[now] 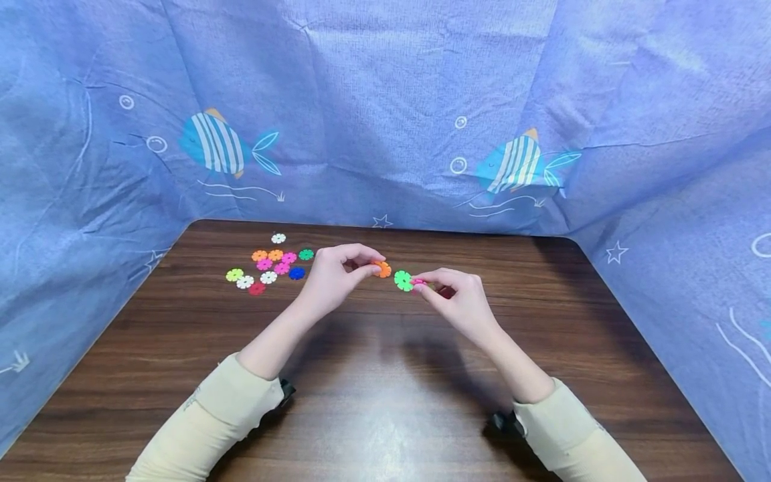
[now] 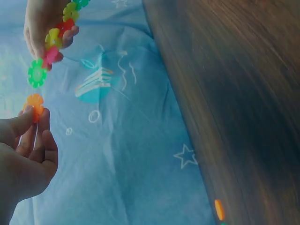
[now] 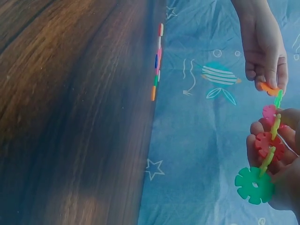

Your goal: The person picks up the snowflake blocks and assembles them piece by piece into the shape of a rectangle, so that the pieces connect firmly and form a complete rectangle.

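My left hand (image 1: 330, 276) pinches an orange notched plastic disc (image 1: 384, 269) between thumb and fingers, above the table. Facing it, my right hand (image 1: 465, 302) holds a chain of interlocking flower-shaped discs by its pink disc (image 3: 269, 111). At the chain's leading end, a bright green disc (image 1: 403, 280) points toward the orange one, with a small gap between them in the head view. Seen from the right wrist, the chain runs on through yellow pieces and a red disc (image 3: 263, 140) to a darker green disc (image 3: 254, 186) under the palm.
Loose discs in several colours lie flat at the table's back left, among them a blue disc (image 1: 296, 273), a white disc (image 1: 278, 238) and a red disc (image 1: 256, 288). The brown wooden table (image 1: 385, 375) meets a blue fish-print cloth (image 1: 373, 120) behind and at both sides.
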`<state>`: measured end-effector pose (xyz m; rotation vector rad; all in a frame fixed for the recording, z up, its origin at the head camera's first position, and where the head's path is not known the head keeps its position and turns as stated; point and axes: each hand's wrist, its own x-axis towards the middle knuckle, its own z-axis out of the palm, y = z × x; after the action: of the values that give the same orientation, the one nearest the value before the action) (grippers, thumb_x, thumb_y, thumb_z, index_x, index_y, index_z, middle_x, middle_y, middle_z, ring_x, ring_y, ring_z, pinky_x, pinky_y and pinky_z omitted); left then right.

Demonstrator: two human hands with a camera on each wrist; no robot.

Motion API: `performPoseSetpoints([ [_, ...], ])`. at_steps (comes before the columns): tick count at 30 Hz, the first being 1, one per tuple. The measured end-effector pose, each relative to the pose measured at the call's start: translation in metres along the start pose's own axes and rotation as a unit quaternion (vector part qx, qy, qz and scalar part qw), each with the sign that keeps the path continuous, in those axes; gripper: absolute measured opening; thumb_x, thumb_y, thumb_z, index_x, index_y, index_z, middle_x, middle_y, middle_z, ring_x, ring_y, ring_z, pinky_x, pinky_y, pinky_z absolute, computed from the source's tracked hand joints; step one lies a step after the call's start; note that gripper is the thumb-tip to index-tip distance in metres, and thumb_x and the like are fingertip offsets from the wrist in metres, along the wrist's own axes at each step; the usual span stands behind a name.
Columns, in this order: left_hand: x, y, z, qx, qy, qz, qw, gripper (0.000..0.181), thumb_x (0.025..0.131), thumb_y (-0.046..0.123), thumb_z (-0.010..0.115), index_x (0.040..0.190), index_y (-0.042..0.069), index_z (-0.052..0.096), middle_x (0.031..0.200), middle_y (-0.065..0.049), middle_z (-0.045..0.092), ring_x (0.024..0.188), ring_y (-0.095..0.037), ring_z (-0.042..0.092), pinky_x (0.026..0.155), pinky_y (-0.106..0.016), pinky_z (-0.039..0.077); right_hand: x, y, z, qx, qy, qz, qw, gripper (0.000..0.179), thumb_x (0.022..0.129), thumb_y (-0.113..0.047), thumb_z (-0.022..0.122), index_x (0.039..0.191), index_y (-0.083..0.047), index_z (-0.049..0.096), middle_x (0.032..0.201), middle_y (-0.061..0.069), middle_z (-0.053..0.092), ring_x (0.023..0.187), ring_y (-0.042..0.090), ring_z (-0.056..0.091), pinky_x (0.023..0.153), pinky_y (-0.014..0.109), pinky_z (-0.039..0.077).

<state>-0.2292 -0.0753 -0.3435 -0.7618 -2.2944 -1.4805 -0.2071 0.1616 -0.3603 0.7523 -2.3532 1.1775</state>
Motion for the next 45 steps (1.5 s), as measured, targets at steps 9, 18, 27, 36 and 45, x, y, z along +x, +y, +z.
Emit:
performPoseSetpoints([
  [9, -0.002, 0.002, 0.006, -0.002, -0.009, 0.002, 1.0000, 0.013, 0.080, 0.014, 0.074, 0.093, 0.011, 0.074, 0.085, 0.001, 0.072, 0.064, -0.018, 0.060, 0.054, -0.026, 0.048, 0.001, -0.001, 0.003, 0.003, 0.011, 0.002, 0.9999, 0.011, 0.078, -0.009, 0.077, 0.088, -0.013, 0.077, 0.081, -0.002, 0.072, 0.050, 0.007, 0.044, 0.045, 0.020, 0.035],
  [18, -0.005, 0.005, 0.012, 0.012, -0.009, 0.010, 0.9998, 0.013, 0.079, 0.013, 0.075, 0.092, 0.012, 0.076, 0.086, 0.001, 0.073, 0.063, -0.016, 0.061, 0.052, -0.026, 0.049, 0.003, -0.038, -0.006, 0.014, 0.000, 0.012, 0.9998, 0.008, 0.077, 0.001, 0.074, 0.085, -0.001, 0.075, 0.079, 0.008, 0.071, 0.055, 0.005, 0.048, 0.048, 0.016, 0.037],
  [27, -0.003, 0.008, 0.019, -0.010, 0.015, 0.040, 0.9990, 0.013, 0.077, 0.010, 0.077, 0.090, 0.009, 0.077, 0.084, -0.002, 0.073, 0.059, -0.017, 0.061, 0.049, -0.025, 0.048, 0.002, -0.010, -0.005, 0.101, -0.028, 0.068, 0.9922, 0.007, 0.082, -0.004, 0.072, 0.088, -0.003, 0.075, 0.072, 0.011, 0.066, 0.057, 0.006, 0.053, 0.050, 0.019, 0.045],
  [36, -0.002, 0.009, 0.026, -0.011, 0.023, 0.049, 0.9985, 0.011, 0.078, 0.010, 0.076, 0.089, 0.008, 0.077, 0.080, 0.000, 0.072, 0.057, -0.006, 0.056, 0.049, -0.023, 0.046, 0.001, 0.003, -0.006, 0.128, -0.048, 0.143, 0.9802, 0.013, 0.083, -0.021, 0.073, 0.088, -0.009, 0.077, 0.071, 0.008, 0.066, 0.055, 0.011, 0.053, 0.048, 0.022, 0.045],
  [45, -0.001, 0.008, 0.023, 0.001, -0.015, 0.019, 0.9997, 0.012, 0.080, 0.012, 0.075, 0.092, 0.010, 0.076, 0.085, 0.000, 0.073, 0.059, -0.008, 0.058, 0.051, -0.026, 0.049, -0.001, 0.003, -0.006, 0.181, -0.082, 0.226, 0.9537, 0.022, 0.083, -0.021, 0.074, 0.095, -0.002, 0.074, 0.076, 0.007, 0.070, 0.058, 0.014, 0.059, 0.056, 0.027, 0.053],
])
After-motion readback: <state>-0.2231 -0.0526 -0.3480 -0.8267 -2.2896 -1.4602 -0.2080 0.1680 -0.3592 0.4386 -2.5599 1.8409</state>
